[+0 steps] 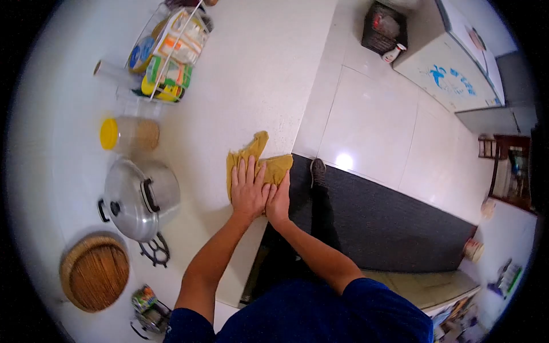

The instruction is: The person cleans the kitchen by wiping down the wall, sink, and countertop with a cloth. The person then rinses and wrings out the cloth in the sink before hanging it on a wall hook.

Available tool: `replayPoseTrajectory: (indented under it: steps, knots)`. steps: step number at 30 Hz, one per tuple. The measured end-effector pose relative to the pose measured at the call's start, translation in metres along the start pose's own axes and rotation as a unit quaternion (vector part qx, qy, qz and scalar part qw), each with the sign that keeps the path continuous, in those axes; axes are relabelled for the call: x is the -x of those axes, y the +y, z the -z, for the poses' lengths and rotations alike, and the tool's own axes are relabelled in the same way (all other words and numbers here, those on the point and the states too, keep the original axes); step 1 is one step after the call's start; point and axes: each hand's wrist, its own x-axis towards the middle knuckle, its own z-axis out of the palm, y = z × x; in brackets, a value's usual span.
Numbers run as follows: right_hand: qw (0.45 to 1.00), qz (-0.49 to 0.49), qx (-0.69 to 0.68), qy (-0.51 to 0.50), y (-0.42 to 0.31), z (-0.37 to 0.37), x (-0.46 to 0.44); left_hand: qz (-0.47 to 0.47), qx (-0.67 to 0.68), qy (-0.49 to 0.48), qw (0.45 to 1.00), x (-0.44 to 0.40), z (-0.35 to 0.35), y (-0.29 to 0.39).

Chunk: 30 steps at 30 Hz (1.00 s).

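A mustard-yellow cloth [277, 164] lies rumpled on the white countertop [251, 86], close to its right edge. My left hand [248, 191] rests flat on the cloth, palm down with the fingers stretched forward. Right beside it, my right hand [278, 201] presses on the cloth's lower right part, turned on its side with fingers extended. The two hands touch near the thumbs. Small specks or droplets show on the counter just beyond the cloth.
Along the wall on the left stand a wire rack [166, 63] of packets, a yellow-lidded jar [134, 134], a lidded metal pot [140, 197], a black trivet [155, 250] and a round wooden board [96, 273]. A dark mat [389, 223] covers the floor at right; a white chest [446, 68] stands beyond.
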Motion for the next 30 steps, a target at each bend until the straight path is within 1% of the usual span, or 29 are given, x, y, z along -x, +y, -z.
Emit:
replayPoseTrajectory:
  steps: [1, 2, 4, 5, 7, 8, 10, 11, 13, 14, 16, 17, 19, 23, 24, 25, 26, 28, 30]
  knots:
    - [1.000, -0.020, 0.021, -0.002, -0.004, -0.001, -0.001, 0.001, 0.006, -0.015, 1.000, -0.001, 0.002, -0.001]
    - [1.000, -0.021, 0.018, 0.009, -0.006, -0.002, -0.012, -0.011, 0.005, -0.015, 1.000, -0.010, 0.000, -0.002]
    - [0.998, -0.016, 0.021, 0.061, -0.010, -0.006, -0.054, 0.006, -0.071, -0.027, 0.997, -0.036, -0.005, -0.002]
    - [0.997, -0.018, 0.020, 0.069, -0.015, -0.004, -0.080, -0.002, -0.071, -0.028, 0.997, -0.060, -0.003, -0.002]
    - [0.995, -0.012, 0.063, 0.077, -0.024, 0.004, -0.135, -0.011, -0.076, 0.012, 0.997, -0.121, 0.002, 0.004]
    - [0.994, -0.013, 0.067, 0.082, -0.025, 0.006, -0.167, -0.016, -0.071, 0.012, 0.997, -0.153, 0.002, 0.006]
    - [0.985, 0.018, 0.103, 0.135, -0.022, 0.007, -0.230, -0.013, -0.089, 0.033, 0.995, -0.215, 0.000, 0.007]
    - [0.984, 0.014, 0.106, 0.140, -0.028, 0.011, -0.259, -0.019, -0.085, 0.030, 0.996, -0.244, -0.001, 0.008]
    - [0.985, -0.030, 0.123, 0.121, -0.042, 0.020, -0.315, -0.013, -0.105, 0.050, 0.993, -0.301, -0.003, 0.010]
    - [0.984, -0.033, 0.125, 0.124, -0.049, 0.025, -0.337, -0.015, -0.102, 0.048, 0.993, -0.325, -0.002, 0.010]
    - [0.979, -0.073, 0.151, 0.117, -0.067, 0.032, -0.380, -0.039, -0.092, 0.065, 0.993, -0.371, 0.004, 0.010]
    - [0.979, -0.074, 0.150, 0.118, -0.074, 0.035, -0.402, -0.048, -0.085, 0.093, 0.991, -0.393, 0.006, 0.011]
    - [0.971, -0.100, 0.190, 0.104, -0.087, 0.044, -0.456, -0.050, -0.084, 0.107, 0.989, -0.444, 0.004, 0.013]
    - [0.970, -0.079, 0.212, 0.091, -0.104, 0.065, -0.569, -0.059, -0.091, 0.153, 0.982, -0.564, -0.001, 0.021]
    - [0.962, -0.048, 0.257, 0.074, -0.111, 0.070, -0.587, -0.052, -0.088, 0.150, 0.983, -0.585, -0.003, 0.022]
    - [0.951, -0.018, 0.303, 0.058, -0.113, 0.075, -0.605, -0.058, -0.096, 0.170, 0.979, -0.607, -0.005, 0.022]
    - [0.950, -0.022, 0.308, 0.052, -0.108, 0.075, -0.621, -0.062, -0.105, 0.188, 0.975, -0.619, -0.009, 0.022]
    - [0.962, -0.075, 0.246, 0.093, -0.104, 0.071, -0.645, -0.057, -0.107, 0.195, 0.973, -0.637, -0.016, 0.021]
    - [0.962, -0.073, 0.245, 0.094, -0.105, 0.072, -0.642, -0.054, -0.113, 0.207, 0.970, -0.635, -0.018, 0.021]
